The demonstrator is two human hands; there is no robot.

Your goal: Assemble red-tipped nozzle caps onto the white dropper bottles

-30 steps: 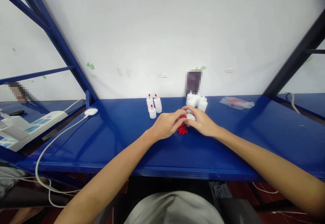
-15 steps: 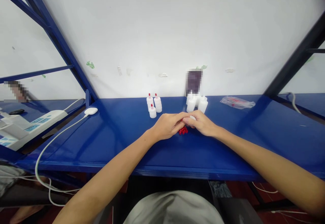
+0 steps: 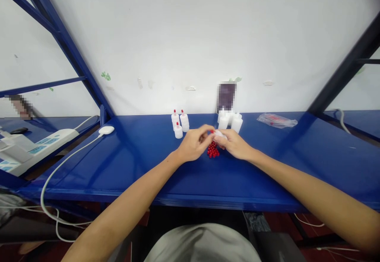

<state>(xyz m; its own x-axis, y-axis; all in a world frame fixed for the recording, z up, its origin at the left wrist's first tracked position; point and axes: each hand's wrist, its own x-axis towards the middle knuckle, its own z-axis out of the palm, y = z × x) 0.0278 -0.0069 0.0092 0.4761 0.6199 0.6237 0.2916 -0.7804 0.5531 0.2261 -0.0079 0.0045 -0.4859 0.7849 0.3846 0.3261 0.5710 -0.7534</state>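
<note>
My right hand (image 3: pixel 234 145) grips a small white bottle (image 3: pixel 220 133) lying sideways, just above the blue table (image 3: pixel 133 163). My left hand (image 3: pixel 192 145) pinches a red cap (image 3: pixel 211 131) at the bottle's neck. Directly under both hands lies a pile of several red caps (image 3: pixel 213 150). Three capped white bottles (image 3: pixel 179 122) stand to the left behind my hands. A cluster of uncapped white bottles (image 3: pixel 230 120) stands just behind my right hand.
A clear plastic bag (image 3: pixel 276 120) with red pieces lies at the back right. A white cable with a puck (image 3: pixel 106 130) runs over the table's left edge. A white power strip (image 3: pixel 38 145) lies on the neighbouring bench to the left. Blue frame posts slant up on both sides.
Both hands have lifted slightly off the pile. The white bottle has turned in my right hand, and my left fingers now hold a red cap against its neck.
</note>
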